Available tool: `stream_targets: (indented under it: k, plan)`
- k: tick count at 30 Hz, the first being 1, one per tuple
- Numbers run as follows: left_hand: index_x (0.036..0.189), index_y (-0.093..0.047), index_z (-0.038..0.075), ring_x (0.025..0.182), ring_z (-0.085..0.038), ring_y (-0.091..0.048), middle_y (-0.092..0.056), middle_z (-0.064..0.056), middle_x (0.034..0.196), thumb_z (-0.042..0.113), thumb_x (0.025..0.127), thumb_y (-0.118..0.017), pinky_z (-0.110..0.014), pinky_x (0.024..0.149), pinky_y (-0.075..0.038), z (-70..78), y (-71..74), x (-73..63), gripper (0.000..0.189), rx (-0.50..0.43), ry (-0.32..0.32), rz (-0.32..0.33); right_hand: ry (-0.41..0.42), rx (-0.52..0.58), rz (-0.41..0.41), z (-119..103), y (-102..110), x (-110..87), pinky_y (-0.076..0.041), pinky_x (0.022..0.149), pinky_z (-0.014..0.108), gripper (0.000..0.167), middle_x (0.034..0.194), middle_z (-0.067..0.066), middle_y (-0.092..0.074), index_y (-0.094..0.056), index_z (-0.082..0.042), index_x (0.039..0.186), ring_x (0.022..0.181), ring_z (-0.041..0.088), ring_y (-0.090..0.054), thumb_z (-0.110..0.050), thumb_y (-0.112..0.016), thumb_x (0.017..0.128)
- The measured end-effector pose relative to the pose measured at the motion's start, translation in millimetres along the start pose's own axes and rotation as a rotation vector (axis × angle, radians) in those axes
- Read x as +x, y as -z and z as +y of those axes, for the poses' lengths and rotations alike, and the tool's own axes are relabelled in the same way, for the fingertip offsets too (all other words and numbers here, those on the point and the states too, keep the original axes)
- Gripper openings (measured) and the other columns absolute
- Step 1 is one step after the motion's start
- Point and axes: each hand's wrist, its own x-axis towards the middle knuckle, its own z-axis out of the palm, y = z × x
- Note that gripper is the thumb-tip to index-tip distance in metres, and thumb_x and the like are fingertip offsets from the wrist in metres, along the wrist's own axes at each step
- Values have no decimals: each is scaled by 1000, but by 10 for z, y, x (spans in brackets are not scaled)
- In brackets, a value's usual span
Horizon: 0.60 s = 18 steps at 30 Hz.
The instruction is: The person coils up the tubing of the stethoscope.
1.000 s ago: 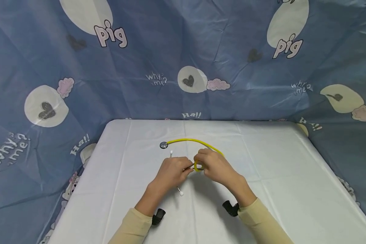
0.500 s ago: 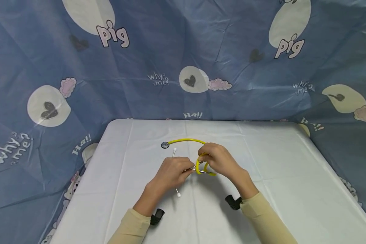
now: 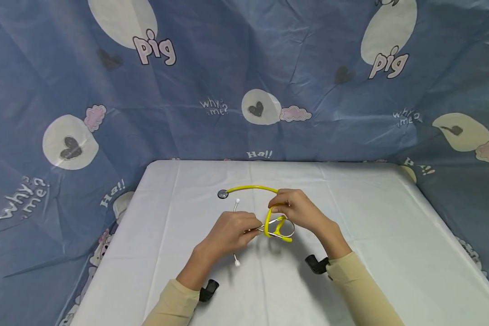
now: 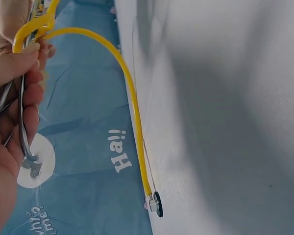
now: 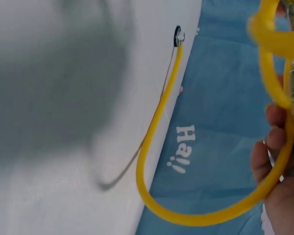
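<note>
A stethoscope with yellow tubing is held above the table by both hands. My left hand pinches its metal ear tubes between thumb and fingers; the white eartips stick out on either side of that hand. My right hand grips the yellow tube, which is looped around the metal tubes near the fork. In the left wrist view, the tube arcs down to the round chestpiece, which lies at the far part of the table. The right wrist view shows the loop close up, partly cut off.
A white cloth covers the table, whose far edge meets a blue printed curtain. Black wrist-worn pieces hang at both cuffs, just above the cloth.
My right hand has moved slightly right and up, drawing the yellow loop around the metal tubes. More of the fork and metal tubing now shows between the hands. The chestpiece stays on the table.
</note>
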Motion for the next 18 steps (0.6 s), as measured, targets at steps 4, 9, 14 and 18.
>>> stream_targets:
  k: [4, 9, 14, 18]
  plan:
    - [88, -75, 20, 65, 3, -53, -65, 14, 77, 18, 84, -80, -13, 60, -43, 7, 9, -2, 7, -74, -12, 30, -71, 133, 8, 92, 51, -4, -54, 74, 27, 10, 90, 0, -72, -78, -13, 97, 80, 13, -65, -11, -71, 89]
    - [93, -77, 16, 68, 4, -56, -69, 12, 81, 20, 87, -77, -11, 62, -45, 5, 23, 13, 7, -179, -17, 76, -163, 247, 27, 162, 65, -15, -53, 70, 27, 10, 90, 4, -72, -78, -12, 97, 77, 16, -64, -12, -71, 90]
    - [93, -76, 17, 68, 3, -55, -68, 12, 80, 18, 87, -76, -20, 59, -50, 4, 45, 28, 6, -255, 37, 143, -176, 268, 43, 165, 7, -21, -51, 71, 22, 13, 96, 8, -74, -78, -8, 101, 82, 14, -63, -10, -68, 92]
    - [95, -77, 18, 68, 2, -55, -68, 11, 79, 17, 86, -77, -23, 59, -51, 3, 69, 43, 9, -267, 107, 199, -149, 238, 80, 138, -48, -49, -52, 74, 22, 13, 98, 10, -75, -78, -6, 99, 86, 16, -65, -6, -68, 91]
